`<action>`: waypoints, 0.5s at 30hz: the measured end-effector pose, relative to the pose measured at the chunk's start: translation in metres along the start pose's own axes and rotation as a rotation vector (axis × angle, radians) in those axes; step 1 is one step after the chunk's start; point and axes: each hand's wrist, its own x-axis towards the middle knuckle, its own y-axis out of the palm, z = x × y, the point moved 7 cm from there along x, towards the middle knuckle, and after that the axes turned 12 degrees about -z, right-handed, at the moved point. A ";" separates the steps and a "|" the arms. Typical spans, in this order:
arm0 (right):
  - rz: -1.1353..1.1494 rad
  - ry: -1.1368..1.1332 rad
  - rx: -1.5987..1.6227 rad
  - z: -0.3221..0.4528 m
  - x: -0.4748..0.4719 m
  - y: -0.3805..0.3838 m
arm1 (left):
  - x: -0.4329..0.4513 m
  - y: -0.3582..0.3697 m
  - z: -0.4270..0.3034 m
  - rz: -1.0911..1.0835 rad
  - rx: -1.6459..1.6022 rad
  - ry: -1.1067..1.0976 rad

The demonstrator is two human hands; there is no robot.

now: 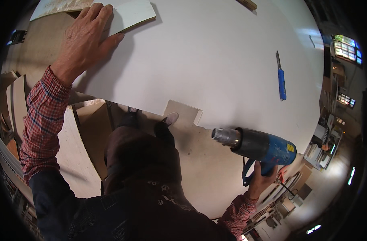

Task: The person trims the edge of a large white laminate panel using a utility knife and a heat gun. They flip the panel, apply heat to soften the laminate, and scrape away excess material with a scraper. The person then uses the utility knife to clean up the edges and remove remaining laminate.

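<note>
My right hand [261, 179] grips a blue and black heat gun [263, 144] by its handle, the metal nozzle pointing left beside the near edge of a large white panel [219, 66]. A rectangular notch is cut into that edge, left of the nozzle. At the upper left my left hand [87, 42] lies over a small white board [135, 15] on the panel, thumb apart from the fingers; whether it grips the board is unclear. A blue snap-off utility knife [281, 81] with its blade out lies on the panel's right part.
A wooden handle [247, 4] lies at the panel's far edge. An open wooden box or cabinet part [93, 132] stands below the panel at left, close to my legs. Boards and workshop gear [322, 135] are at the right rim.
</note>
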 end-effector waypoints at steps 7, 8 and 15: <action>0.073 -0.070 -0.001 0.059 -0.028 0.058 | -0.010 0.006 0.010 -0.029 0.005 0.070; 0.069 -0.088 0.000 0.059 -0.029 0.061 | -0.012 0.005 0.010 -0.039 0.001 0.081; 0.065 -0.154 -0.034 0.056 -0.033 0.069 | -0.012 -0.002 0.012 -0.028 -0.074 0.117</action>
